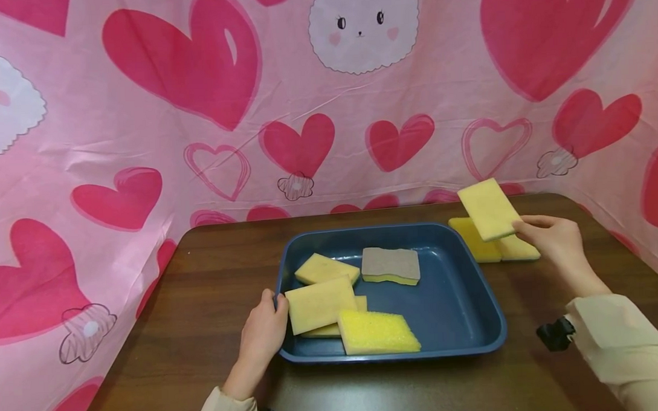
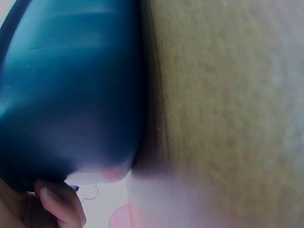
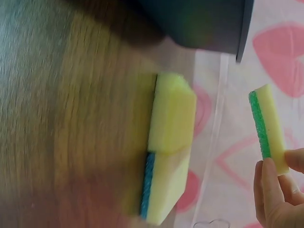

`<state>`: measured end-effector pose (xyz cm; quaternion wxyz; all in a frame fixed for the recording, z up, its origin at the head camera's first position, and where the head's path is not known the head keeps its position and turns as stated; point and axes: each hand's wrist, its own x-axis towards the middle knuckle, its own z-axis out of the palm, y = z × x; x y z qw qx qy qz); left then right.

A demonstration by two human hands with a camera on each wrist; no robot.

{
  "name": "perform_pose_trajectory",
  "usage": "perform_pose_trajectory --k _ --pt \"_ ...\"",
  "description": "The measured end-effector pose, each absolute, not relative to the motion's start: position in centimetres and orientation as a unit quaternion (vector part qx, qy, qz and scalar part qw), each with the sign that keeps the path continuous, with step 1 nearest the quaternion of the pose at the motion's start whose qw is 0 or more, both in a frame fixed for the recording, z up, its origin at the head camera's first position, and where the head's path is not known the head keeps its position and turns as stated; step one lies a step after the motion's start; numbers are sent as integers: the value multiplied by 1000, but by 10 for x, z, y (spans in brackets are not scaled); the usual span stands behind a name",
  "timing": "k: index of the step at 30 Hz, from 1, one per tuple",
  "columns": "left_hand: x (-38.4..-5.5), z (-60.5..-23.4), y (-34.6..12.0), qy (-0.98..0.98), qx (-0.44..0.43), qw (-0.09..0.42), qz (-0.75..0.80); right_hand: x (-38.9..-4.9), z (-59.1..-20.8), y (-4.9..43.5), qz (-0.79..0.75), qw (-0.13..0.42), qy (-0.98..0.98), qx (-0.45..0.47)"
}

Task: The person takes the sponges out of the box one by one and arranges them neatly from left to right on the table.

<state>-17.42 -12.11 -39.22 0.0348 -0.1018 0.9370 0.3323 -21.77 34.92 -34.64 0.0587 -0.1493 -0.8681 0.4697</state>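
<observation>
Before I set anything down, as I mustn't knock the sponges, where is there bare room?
Bare: the tray between its grey-topped sponge and right wall; the table left of the left hand. Crowded: the tray's left side, with overlapping sponges; beside its far right corner, two sponges near the right hand.

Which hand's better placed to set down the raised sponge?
Likely the right hand: it pinches the raised sponge, to the right of the tray, while the left hand grips the tray's left rim.
</observation>
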Motion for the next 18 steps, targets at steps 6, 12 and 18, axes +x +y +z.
perform_pose_trajectory --k 6,12,18 --pt "-175 -393 -121 939 -101 32 329 -218 -352 362 434 87 -875 -196" --pt "-176 -393 -121 940 -103 33 323 -220 -357 371 432 104 -865 -234" --pt "-175 -393 -122 940 -104 32 322 -222 -365 382 448 115 -844 -274"
